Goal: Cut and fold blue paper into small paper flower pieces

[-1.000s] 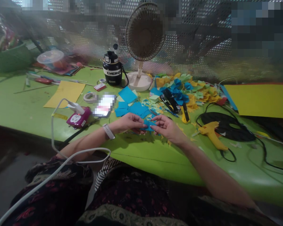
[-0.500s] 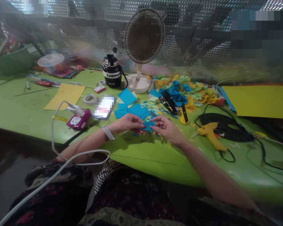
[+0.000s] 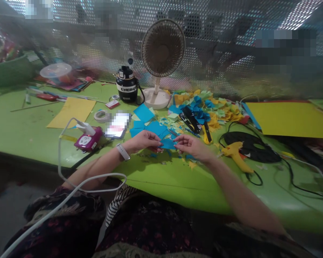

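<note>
A small piece of blue paper [image 3: 167, 144] is pinched between my two hands above the green table [image 3: 21, 134]. My left hand [image 3: 144, 141], with a white band on its wrist, holds the paper's left side. My right hand [image 3: 191, 147] grips its right side with the fingertips. Loose blue paper squares [image 3: 154, 127] lie just beyond my hands. Paper scraps are scattered on the table below them.
A heap of blue, yellow and green paper cutouts [image 3: 210, 111] lies beyond my right hand, with black tools [image 3: 191, 119] on it. Nearby are a yellow glue gun [image 3: 235, 156], coiled black cable [image 3: 247, 145], a fan [image 3: 163, 48] and a pink socket [image 3: 88, 139].
The view has tilted and shifted slightly. My hands have drawn a little apart, with the blue paper still held between them.
</note>
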A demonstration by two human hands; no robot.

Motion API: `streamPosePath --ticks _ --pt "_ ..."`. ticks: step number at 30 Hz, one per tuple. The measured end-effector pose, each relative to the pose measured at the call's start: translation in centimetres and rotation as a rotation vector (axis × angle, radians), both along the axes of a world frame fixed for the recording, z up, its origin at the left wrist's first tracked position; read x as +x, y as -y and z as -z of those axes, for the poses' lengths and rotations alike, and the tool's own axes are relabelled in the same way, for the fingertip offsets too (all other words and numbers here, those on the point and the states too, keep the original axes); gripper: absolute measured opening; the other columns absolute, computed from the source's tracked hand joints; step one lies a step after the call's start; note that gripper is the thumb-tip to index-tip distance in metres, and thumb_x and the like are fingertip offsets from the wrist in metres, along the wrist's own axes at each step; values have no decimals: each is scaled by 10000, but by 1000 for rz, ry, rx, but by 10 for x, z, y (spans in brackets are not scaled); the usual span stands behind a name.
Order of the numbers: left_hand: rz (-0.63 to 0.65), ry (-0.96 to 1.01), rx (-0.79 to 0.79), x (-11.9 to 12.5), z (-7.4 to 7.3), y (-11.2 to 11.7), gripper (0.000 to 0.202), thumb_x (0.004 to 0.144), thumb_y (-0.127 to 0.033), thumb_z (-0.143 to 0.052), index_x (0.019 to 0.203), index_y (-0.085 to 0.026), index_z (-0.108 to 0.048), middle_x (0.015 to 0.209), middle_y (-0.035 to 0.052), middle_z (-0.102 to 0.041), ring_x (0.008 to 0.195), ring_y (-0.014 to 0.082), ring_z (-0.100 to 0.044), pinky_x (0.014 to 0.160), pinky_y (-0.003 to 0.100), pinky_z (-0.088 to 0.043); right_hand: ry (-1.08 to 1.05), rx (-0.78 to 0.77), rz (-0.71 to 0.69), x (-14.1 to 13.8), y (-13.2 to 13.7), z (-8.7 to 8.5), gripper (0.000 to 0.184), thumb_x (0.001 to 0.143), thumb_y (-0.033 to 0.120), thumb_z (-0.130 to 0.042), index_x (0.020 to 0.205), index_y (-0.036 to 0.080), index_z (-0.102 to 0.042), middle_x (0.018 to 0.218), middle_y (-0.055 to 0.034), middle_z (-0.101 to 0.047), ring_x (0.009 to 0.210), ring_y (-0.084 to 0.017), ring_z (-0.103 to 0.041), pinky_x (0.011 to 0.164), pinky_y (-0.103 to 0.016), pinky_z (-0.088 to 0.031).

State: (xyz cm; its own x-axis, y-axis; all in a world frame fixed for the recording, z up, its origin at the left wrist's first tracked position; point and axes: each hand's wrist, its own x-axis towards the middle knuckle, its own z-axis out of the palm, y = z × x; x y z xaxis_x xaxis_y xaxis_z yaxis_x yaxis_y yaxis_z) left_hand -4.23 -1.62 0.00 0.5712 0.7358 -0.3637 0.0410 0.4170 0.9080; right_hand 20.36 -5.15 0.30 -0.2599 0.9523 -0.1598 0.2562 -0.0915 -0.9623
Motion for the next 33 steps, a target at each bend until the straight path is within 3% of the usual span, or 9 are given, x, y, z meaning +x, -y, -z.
streamPosePath --ticks 5,9,12,16,21,27,33 --pt "-15 20 -1 -1 0 -4 248 694 -172 -862 811 -94 -658 704 68 -752 623 129 -724 664 260 -608 106 240 272 38 -35 -5 403 669 493 -789 911 207 -641 819 -33 -693 746 -181 -654 769 -373 -552" --pt "2 41 11 -1 0 -5 242 700 -174 -859 797 -99 -650 700 62 -752 632 123 -728 667 246 -609 446 441 453 64 -75 -10 339 734 407 -728 975 185 -640 992 -98 -721 901 -238 -674 874 -405 -531" --pt "-13 34 13 -1 0 -6 244 697 -167 -860 799 -99 -649 698 67 -751 629 132 -728 678 264 -614 792 371 426 66 -100 -8 444 761 401 -730 1100 133 -631 1159 -175 -700 1025 -290 -666 891 -398 -512" --pt "-37 41 14 0 1 -8 241 691 -156 -863 796 -94 -654 699 71 -751 619 131 -723 693 278 -619 1161 241 291 54 -115 0 436 836 433 -674 1115 98 -648 1100 -205 -714 1002 -339 -671 788 -377 -494" --pt "-48 46 34 -2 0 -10 219 702 -152 -856 793 -94 -666 706 76 -752 623 129 -723 675 261 -613 1264 339 309 42 -104 4 330 915 344 -559 1118 101 -653 1133 -224 -682 1042 -345 -631 786 -383 -466" --pt "-87 26 43 -3 -4 -12 148 747 -93 -804 794 -93 -664 703 79 -752 619 140 -722 673 275 -607 1435 807 295 42 -64 -6 354 968 213 -376 1186 129 -642 1168 -204 -649 1082 -348 -547 888 -461 -376" --pt "-94 19 62 -5 -1 -16 157 732 -111 -821 774 -94 -670 694 75 -749 621 144 -717 703 295 -611 1435 928 314 47 -42 -9 330 954 230 -401 1114 161 -681 1059 -167 -674 954 -322 -542 801 -445 -357"
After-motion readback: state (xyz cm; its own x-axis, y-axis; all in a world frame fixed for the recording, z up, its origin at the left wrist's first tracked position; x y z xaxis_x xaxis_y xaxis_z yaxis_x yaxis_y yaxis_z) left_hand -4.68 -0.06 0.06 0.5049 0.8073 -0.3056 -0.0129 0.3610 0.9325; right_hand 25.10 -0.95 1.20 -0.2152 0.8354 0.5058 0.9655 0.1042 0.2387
